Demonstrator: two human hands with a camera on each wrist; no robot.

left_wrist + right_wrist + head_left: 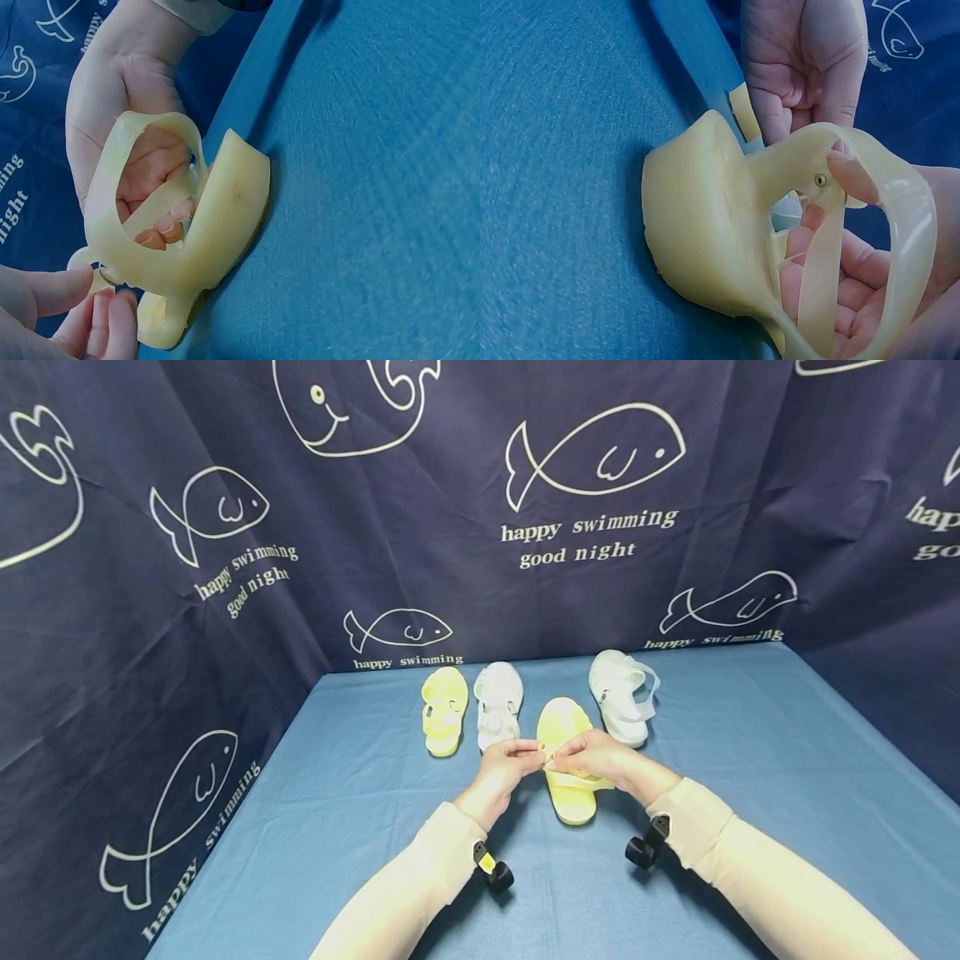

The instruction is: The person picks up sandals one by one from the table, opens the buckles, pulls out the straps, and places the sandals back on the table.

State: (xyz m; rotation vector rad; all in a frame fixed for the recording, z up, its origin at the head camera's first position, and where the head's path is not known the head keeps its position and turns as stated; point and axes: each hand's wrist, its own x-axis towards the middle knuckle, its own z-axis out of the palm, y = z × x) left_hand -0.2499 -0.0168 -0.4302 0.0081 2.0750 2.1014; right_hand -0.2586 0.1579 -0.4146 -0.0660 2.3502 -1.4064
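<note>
A yellow sandal [573, 806] sits on the blue table in front of me, toe pointing away. My left hand [495, 777] pinches the end of its heel strap at the sandal's left side, fingertips right at the fastening. From the other side, my right hand [611, 760] grips the same strap end with thumb and fingers. In the left wrist view the strap [109, 195] arches in a loop over the heel, and the right hand's fingers show through it. A small metal rivet [820, 180] shows beside the right thumb in the right wrist view.
Behind stand another yellow sandal [444, 714] and a white sandal [498, 697], both left of the hands. A second white sandal [617, 693], its strap sticking out, lies beyond the right hand. A dark blue printed curtain [480, 485] hangs along the table's back and sides.
</note>
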